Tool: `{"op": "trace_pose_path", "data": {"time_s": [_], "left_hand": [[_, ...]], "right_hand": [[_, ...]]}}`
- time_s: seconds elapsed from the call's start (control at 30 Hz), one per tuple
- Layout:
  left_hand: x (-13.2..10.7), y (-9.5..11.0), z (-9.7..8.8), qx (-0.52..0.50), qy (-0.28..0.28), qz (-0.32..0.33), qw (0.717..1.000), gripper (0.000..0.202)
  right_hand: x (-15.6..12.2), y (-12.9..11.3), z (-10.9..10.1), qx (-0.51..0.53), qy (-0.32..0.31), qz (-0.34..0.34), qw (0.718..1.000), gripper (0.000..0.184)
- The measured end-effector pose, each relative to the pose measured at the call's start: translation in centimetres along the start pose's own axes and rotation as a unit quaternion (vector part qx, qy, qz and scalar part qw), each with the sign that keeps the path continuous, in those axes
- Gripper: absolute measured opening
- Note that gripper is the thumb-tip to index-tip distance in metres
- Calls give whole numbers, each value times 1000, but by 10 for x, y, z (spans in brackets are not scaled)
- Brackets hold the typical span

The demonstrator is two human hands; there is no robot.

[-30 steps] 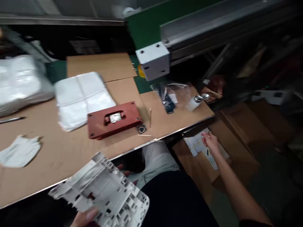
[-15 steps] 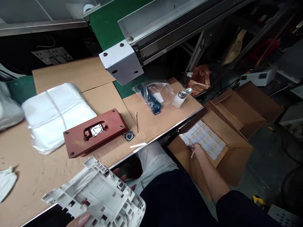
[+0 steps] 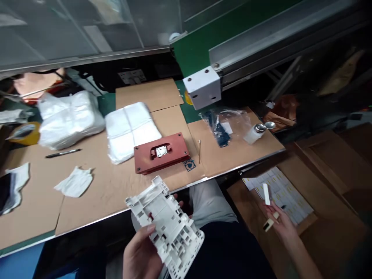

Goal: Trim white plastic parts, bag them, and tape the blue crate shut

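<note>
Left hand [image 3: 142, 248] clasps a white plastic housing [image 3: 165, 221] from underneath, just in front of the red metal plate [image 3: 161, 153]. Right hand [image 3: 280, 224] pinches a small white strip [image 3: 266, 193], right of the plate, above a label sheet [image 3: 279, 193] in a cardboard box [image 3: 328, 228]. Folded clear bags [image 3: 132, 131] lie behind the plate.

A white plastic housing [image 3: 164, 221], ribbed and full of square cutouts, sits tilted in the left hand [image 3: 142, 250]; the right hand [image 3: 279, 224] pinches an upright white strip [image 3: 266, 194] and a small cream stub [image 3: 269, 221].
</note>
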State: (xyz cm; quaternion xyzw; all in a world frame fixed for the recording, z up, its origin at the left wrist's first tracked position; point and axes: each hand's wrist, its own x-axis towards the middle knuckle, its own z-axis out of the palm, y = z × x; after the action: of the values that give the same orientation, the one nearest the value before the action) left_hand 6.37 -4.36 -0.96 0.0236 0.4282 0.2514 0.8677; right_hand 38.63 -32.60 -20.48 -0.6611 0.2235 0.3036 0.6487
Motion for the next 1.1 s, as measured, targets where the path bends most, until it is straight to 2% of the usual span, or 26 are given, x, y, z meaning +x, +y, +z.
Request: {"op": "trace_pose_path", "data": {"time_s": [0.07,0.13,0.23,0.27,0.3,0.37,0.4,0.47,0.53,0.57,0.63,0.77,0.97,1.1], "left_hand": [[1,-3,0,-4,8,9,1000,66],[1,-7,-2,-3,27,24,999,71],[-2,-13,-8,4,42,46,998,77],[-4,-15,-10,8,41,53,998,78],[-6,-16,-12,13,38,59,997,77],[-10,-19,-17,19,32,72,997,72],[-13,-21,-19,21,29,81,996,69],[-18,-25,-22,30,19,99,994,63],[-23,-29,-24,39,4,115,993,61],[-24,-31,-25,41,-4,120,992,60],[-26,-35,-26,40,-17,125,991,59],[-25,-39,-27,33,-17,145,989,59],[-22,-38,-26,27,-32,158,986,69],[-22,-37,-24,31,-42,152,987,72]], "right_hand": [[-19,-3,4,0,-41,20,999,34],[-41,-10,21,-4,-81,23,996,39],[-82,-27,70,-29,-167,9,986,41],[-98,-34,91,-54,-222,10,973,38],[-115,-40,111,-88,-288,12,953,34],[-149,-52,151,-157,-423,26,892,26],[-164,-56,168,-190,-472,39,860,25],[-188,-57,194,-238,-531,64,811,31],[-203,-52,211,-276,-547,69,788,44],[-208,-47,215,-289,-544,62,785,48],[-213,-36,219,-301,-521,43,797,53],[-220,-21,215,-284,-472,28,834,49],[-229,-25,212,-274,-444,68,851,47],[-227,-28,213,-260,-430,66,862,45]]}}
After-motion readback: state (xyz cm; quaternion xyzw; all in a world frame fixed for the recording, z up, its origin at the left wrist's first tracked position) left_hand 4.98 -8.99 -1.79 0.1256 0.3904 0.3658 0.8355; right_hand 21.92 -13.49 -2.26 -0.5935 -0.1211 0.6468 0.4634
